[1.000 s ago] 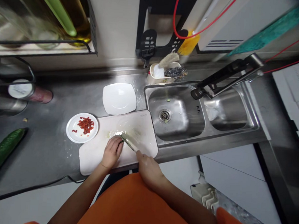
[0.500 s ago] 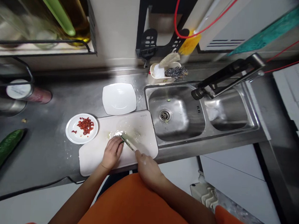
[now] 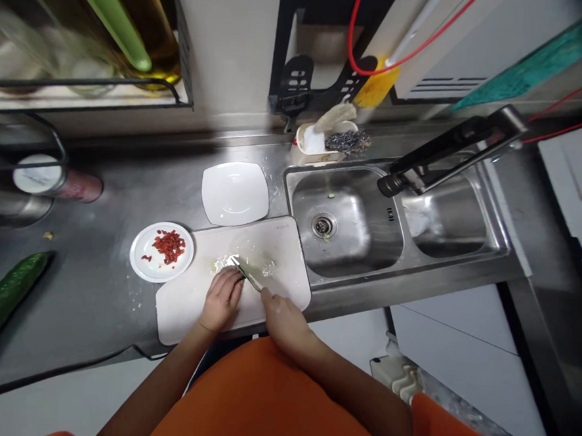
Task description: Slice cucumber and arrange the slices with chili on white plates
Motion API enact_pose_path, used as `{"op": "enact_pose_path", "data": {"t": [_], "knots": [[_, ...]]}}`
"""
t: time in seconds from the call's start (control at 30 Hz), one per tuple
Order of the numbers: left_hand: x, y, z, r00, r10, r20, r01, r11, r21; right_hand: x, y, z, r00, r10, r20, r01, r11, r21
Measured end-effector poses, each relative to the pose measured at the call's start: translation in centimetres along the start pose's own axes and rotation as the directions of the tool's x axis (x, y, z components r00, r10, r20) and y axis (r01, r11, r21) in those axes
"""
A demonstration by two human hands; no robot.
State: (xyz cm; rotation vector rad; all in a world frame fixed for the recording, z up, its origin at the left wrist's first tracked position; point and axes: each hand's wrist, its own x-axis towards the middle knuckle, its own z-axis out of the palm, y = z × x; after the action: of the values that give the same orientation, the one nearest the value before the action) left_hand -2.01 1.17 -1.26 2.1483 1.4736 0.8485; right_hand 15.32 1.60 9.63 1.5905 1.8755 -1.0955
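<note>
A white cutting board (image 3: 187,304) lies on the steel counter in front of me. My left hand (image 3: 221,299) rests on it with fingers curled, pressing down something small and pale that I cannot make out. My right hand (image 3: 281,315) grips the handle of a knife (image 3: 248,276), whose blade lies against the left fingertips. Chopped pale bits (image 3: 223,262) lie on the board just beyond the blade.
A round plate of chopped red pieces (image 3: 161,251) sits left of the board, a square white plate (image 3: 235,192) behind it. A double sink (image 3: 350,221) with a black tap (image 3: 447,155) lies right. A cucumber (image 3: 0,305) lies far left, a tin (image 3: 56,182) behind it.
My right hand and the knife have shifted slightly forward and left on the board. The left hand has stayed put over the food.
</note>
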Motion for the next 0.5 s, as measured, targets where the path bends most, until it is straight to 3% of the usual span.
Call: {"op": "enact_pose_path", "data": {"t": [0.5], "knots": [[-0.2, -0.2, 0.2, 1.000, -0.002, -0.020, 0.002, 1.000, -0.004, 2.5, 0.4, 2.3, 0.997, -0.014, -0.079, 0.018, 0.998, 0.060]]}}
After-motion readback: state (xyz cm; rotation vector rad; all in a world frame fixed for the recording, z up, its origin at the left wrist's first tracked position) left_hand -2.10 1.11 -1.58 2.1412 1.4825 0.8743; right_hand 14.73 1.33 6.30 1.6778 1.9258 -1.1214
